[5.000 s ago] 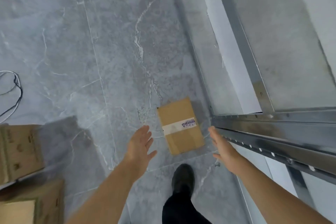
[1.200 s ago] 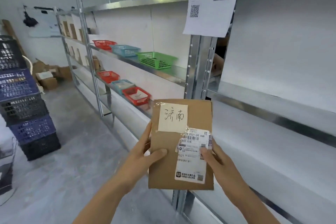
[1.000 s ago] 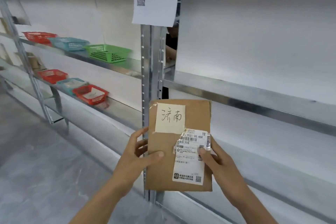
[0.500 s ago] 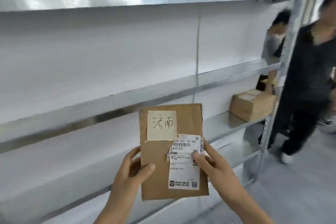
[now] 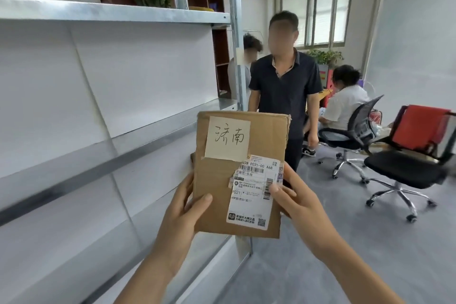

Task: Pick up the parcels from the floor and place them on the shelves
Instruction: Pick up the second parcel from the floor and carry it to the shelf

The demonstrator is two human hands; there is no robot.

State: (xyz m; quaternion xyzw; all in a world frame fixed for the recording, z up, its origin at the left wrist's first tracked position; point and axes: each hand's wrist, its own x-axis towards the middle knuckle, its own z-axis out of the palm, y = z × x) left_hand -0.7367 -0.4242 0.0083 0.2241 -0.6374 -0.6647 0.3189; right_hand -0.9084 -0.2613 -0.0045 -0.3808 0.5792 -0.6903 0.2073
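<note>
I have both hands clamped on the flat brown cardboard parcel [image 5: 240,173] — left hand [image 5: 183,207] on its lower left edge, right hand [image 5: 294,201] on the label side — held upright in the air, beside the grey metal shelves [image 5: 138,136]. I'd turn left, lay it flat, and slide it well in — clear of the person in the dark shirt [image 5: 283,86] just beyond.

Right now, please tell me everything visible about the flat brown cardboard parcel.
The flat brown cardboard parcel is held upright, face toward the camera, beside the metal shelves. A handwritten cream note sits at its top, a white barcode label lower right. Its upper right edge looks worn. The left hand and right hand grip its sides.
</note>
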